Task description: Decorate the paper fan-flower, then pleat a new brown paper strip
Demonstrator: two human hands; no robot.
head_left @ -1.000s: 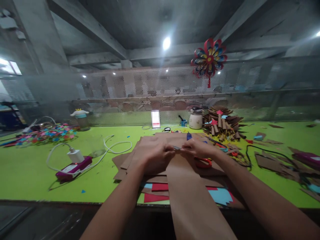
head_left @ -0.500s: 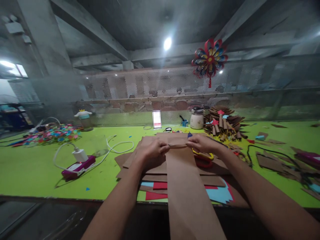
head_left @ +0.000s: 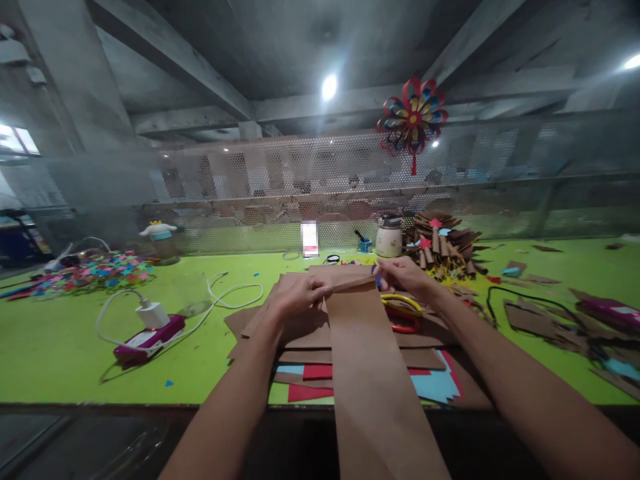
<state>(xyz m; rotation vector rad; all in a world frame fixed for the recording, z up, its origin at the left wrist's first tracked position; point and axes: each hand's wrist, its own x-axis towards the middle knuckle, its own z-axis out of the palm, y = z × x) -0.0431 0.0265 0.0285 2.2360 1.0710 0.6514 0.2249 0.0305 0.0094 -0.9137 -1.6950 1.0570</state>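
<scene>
A long strip of brown kraft paper runs from between my hands down past the table's front edge. Its far end is folded over in a narrow band. My left hand pinches the left corner of that fold. At the right corner, my right hand grips the paper between thumb and fingers. Just below my right hand lie scissors with yellow and red handles, partly covered by the strip. Stacked brown sheets lie underneath, with red and light-blue paper showing at the near side.
Left on the green table are a purple power strip with a white charger and cable, and a heap of coloured stars. Behind stand a phone, a jug and a pile of brown rolls. Scraps lie right.
My right hand has risen slightly and its end of the fold is now higher, so the folded edge slants. My left hand still pinches its corner. The view has shifted slightly.
</scene>
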